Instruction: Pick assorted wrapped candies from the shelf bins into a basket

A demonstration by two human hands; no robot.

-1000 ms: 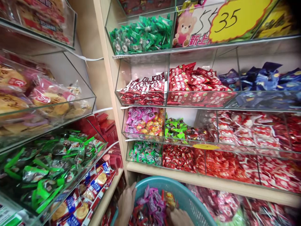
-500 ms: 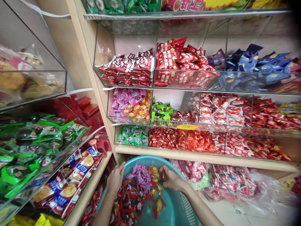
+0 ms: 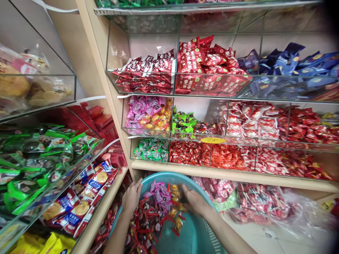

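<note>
A round teal plastic basket [image 3: 185,179] stands below the shelves. In it lie purple-wrapped candies [image 3: 160,195], gold-wrapped candies [image 3: 175,194] and many dark candies with red wrapper ends [image 3: 148,218]. My left hand [image 3: 131,197] grips the basket's rim at the upper left. My right hand [image 3: 194,201] is inside the basket, beside the gold candies at their right; its fingers are blurred, and whether they hold anything cannot be made out.
Glass-fronted shelves [image 3: 148,132] of wrapped sweets rise ahead. A left shelf holds green packets [image 3: 29,148] and blue-red biscuit packs [image 3: 82,208]. Bagged red sweets [image 3: 262,203] lie on the floor at the right, under the wooden ledge [image 3: 233,174].
My right hand has shifted slightly, lower against the gold candies, and its fingers are more blurred. My left hand stays on the rim. The view has tilted down a little.
</note>
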